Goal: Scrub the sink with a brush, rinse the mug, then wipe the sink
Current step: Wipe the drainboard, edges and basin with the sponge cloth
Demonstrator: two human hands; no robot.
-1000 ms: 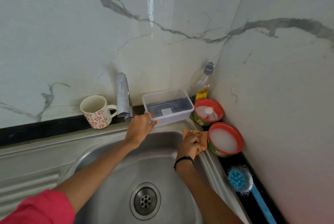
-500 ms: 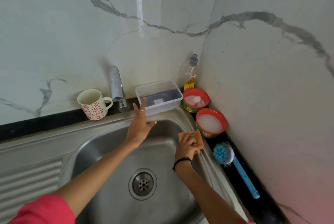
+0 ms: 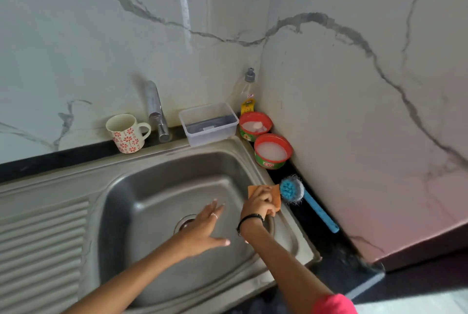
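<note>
The steel sink (image 3: pixel 157 177) fills the middle of the view. My right hand (image 3: pixel 258 204) grips an orange cloth (image 3: pixel 274 196) against the sink's right rim. With fingers straight and spread, my left hand (image 3: pixel 205 230) hovers over the basin and partly hides the drain (image 3: pixel 183 222). The white mug with red flowers (image 3: pixel 126 133) stands upright on the black ledge left of the tap (image 3: pixel 157 111). A blue brush (image 3: pixel 301 199) lies on the black counter, right of the sink.
A clear plastic box (image 3: pixel 209 123) sits at the sink's back right corner. Two red-rimmed tubs (image 3: pixel 272 151) and a soap bottle (image 3: pixel 248 93) stand in the wall corner. A ribbed drainboard (image 3: pixel 43 242) lies to the left. Marble walls close in behind and to the right.
My left hand has left the plastic box and drawn back over the basin near the drain. My right hand has slid the cloth along the right rim toward me.
</note>
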